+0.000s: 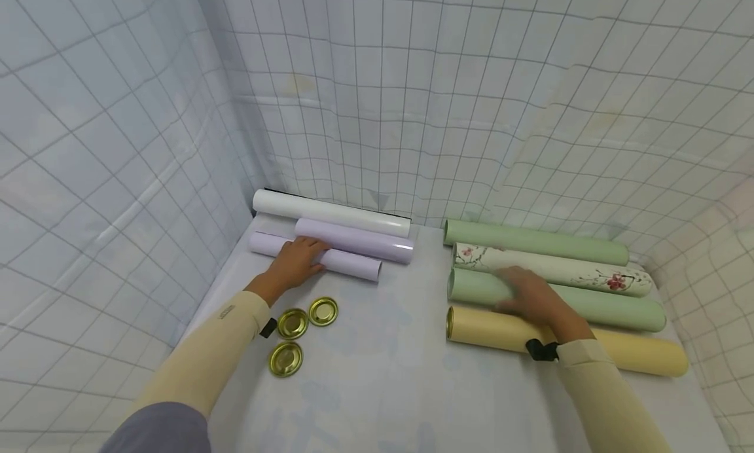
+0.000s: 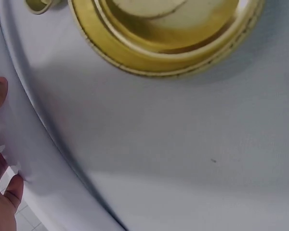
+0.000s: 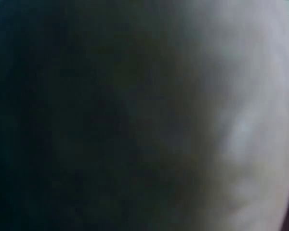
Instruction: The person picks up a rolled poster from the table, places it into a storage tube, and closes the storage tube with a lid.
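Observation:
On the left in the head view, my left hand rests across the front lavender roll. Its fingers reach the second lavender roll just behind. In the left wrist view, fingertips touch the pale roll's surface. My right hand, blurred, lies over the front green roll, fingers loosely extended toward the flower-patterned roll. Under its wrist runs a yellow roll. The right wrist view is mostly a dark, blurred surface close to the lens.
Several gold round lids lie on the white surface near my left forearm. A white roll is at the back left, another green roll at the back right. Grid-patterned walls enclose the back and sides.

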The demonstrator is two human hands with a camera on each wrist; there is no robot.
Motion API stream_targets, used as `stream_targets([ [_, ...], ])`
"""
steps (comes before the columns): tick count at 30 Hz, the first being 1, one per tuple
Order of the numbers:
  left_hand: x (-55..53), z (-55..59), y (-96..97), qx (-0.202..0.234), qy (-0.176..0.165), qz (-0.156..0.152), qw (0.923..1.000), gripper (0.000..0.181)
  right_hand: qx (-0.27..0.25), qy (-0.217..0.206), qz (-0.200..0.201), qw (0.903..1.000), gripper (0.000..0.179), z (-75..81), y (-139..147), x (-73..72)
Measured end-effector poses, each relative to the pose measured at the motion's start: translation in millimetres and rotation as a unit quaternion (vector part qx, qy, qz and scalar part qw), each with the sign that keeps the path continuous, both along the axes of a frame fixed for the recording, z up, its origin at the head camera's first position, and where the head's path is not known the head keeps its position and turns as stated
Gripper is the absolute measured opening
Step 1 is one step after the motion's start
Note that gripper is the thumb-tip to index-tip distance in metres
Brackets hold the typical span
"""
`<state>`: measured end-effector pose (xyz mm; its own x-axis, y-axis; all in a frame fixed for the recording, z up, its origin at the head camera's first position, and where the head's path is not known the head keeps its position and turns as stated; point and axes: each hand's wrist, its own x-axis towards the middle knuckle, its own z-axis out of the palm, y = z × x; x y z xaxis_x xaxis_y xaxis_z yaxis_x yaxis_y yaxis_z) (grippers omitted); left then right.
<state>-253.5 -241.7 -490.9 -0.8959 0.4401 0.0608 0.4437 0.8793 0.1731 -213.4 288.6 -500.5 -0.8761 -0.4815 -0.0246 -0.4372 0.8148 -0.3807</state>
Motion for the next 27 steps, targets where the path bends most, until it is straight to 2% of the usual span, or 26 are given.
stream_targets([
  [5, 2.1, 8.2, -0.6, 0.014, 0.017, -0.007, 0.9997, 0.046, -0.02, 0.03, 0.002, 0.9993, 0.077, 4.3, 2.0, 1.5],
  [9, 6.4, 8.6, -1.4, 0.036, 0.033, -0.012, 0.9987, 0.044, -0.03, 0.086, 0.006, 0.9959, 0.076, 7.8, 0.3, 3.1],
  [13, 12.9, 8.8, -2.5, 0.056, 0.05, -0.024, 0.9969, 0.042, -0.031, 0.147, 0.017, 0.9885, 0.078, 10.8, -1.2, 3.5],
  [16, 16.6, 6.2, -3.3, 0.065, 0.063, -0.029, 0.9955, 0.042, -0.039, 0.176, 0.026, 0.9832, 0.079, 13.3, -2.8, 4.2],
  [21, 19.7, 0.9, -3.2, 0.071, 0.055, -0.031, 0.9955, 0.041, -0.052, 0.181, 0.03, 0.9817, 0.077, 15.8, -6.4, 4.2],
  [27, 22.0, -2.1, -2.4, 0.065, 0.051, -0.029, 0.9962, 0.043, -0.041, 0.164, 0.01, 0.9856, 0.077, 16.9, -6.7, 1.5],
])
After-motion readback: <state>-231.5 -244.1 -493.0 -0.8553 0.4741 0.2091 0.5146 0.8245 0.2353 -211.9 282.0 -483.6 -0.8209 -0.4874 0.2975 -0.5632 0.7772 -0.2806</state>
